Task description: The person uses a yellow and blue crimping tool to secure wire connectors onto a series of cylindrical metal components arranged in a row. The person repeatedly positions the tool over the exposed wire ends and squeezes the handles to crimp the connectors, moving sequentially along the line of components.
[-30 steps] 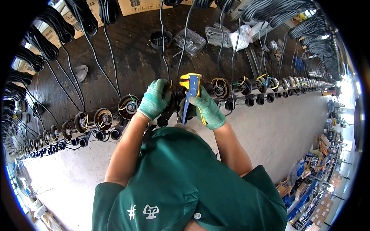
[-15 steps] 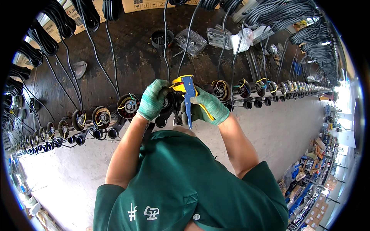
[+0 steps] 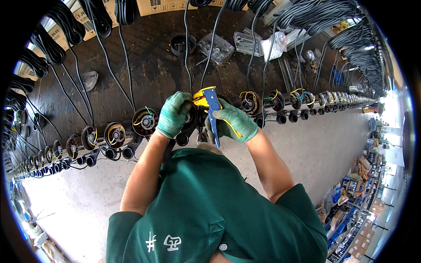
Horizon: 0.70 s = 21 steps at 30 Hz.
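Note:
My left hand (image 3: 174, 115), in a green knit glove, is closed in a pinch on a thin wire at the jaws of a wire stripper. My right hand (image 3: 237, 120), gloved alike, grips that blue and yellow wire stripper (image 3: 213, 105) by its handles. Its yellow head points left toward my left fingertips, and the blue handle hangs down. The wire's end inside the jaws cannot be made out. Just below my hands is a round motor housing (image 3: 190, 119), partly hidden by the left glove. Another open housing with coloured wires (image 3: 145, 122) lies left of it.
A long row of cylindrical housings (image 3: 116, 134) runs along the dark bench edge (image 3: 144, 74). Black cables rise from them to coiled bundles (image 3: 94, 17). A black cup (image 3: 183, 44), a clear bag of parts (image 3: 215, 48) and a white plastic bag (image 3: 274, 46) lie behind my hands.
The wire stripper has tilted slightly, its blue handle's tip shifting a little right. Both hands stay almost in place, still holding the wire and the tool.

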Each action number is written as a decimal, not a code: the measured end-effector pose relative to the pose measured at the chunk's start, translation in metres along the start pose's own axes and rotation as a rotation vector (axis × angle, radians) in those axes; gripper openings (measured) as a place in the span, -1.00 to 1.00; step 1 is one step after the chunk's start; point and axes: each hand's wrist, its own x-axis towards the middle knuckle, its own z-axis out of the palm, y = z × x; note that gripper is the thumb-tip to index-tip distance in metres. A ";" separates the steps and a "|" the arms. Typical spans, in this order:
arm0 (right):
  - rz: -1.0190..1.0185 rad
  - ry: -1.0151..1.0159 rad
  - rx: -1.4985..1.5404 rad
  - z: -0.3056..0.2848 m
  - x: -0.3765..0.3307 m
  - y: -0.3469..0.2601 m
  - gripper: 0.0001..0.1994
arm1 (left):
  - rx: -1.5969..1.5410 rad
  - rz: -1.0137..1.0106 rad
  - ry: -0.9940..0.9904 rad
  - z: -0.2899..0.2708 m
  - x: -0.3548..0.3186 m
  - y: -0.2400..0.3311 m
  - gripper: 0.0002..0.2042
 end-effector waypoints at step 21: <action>-0.225 0.065 0.039 0.002 0.001 0.007 -0.35 | -0.183 -0.261 0.097 -0.003 -0.007 -0.004 -0.67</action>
